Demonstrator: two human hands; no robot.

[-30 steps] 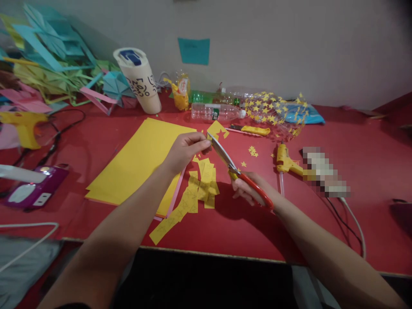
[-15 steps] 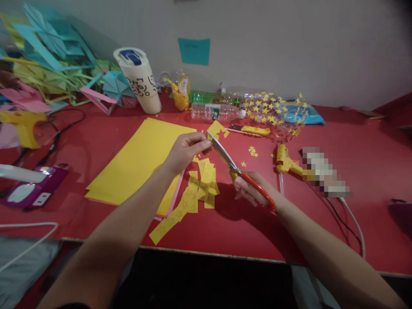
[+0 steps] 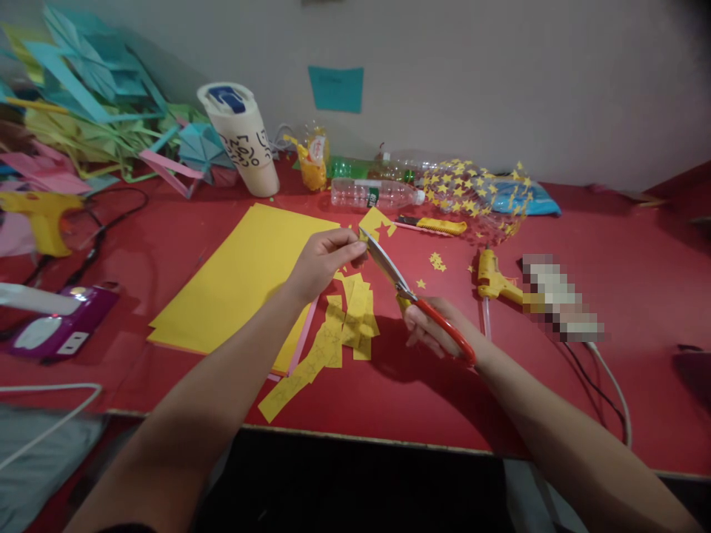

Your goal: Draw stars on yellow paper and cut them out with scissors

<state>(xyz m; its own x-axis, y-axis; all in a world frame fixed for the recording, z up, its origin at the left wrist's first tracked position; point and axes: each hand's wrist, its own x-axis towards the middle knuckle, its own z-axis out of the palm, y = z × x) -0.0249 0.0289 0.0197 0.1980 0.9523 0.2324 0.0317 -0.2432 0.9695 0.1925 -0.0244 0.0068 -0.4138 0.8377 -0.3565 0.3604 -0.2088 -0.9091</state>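
My right hand [image 3: 436, 326] is wrapped round the red handles of the scissors [image 3: 397, 277], whose blades point up and left. At the blade tips, the fingertips of my left hand [image 3: 327, 259] are pinched together on a small yellow paper piece, mostly hidden by the fingers. Just behind lies a yellow paper scrap [image 3: 373, 222] with a star-shaped hole. Below my hands are overlapping yellow strips [image 3: 333, 333] with drawn stars. A few small cut stars [image 3: 437, 261] rest to the right. Yellow sheets [image 3: 238, 274] lie under and beside my left forearm.
A white tumbler [image 3: 244, 141], clear bottle [image 3: 372, 194] and yellow cutter [image 3: 441, 225] are at the back. One glue gun [image 3: 492, 277] is on the right, another [image 3: 47, 222] on the left, near a purple power strip [image 3: 64, 326]. Folded paper shapes [image 3: 100, 111] fill the back left.
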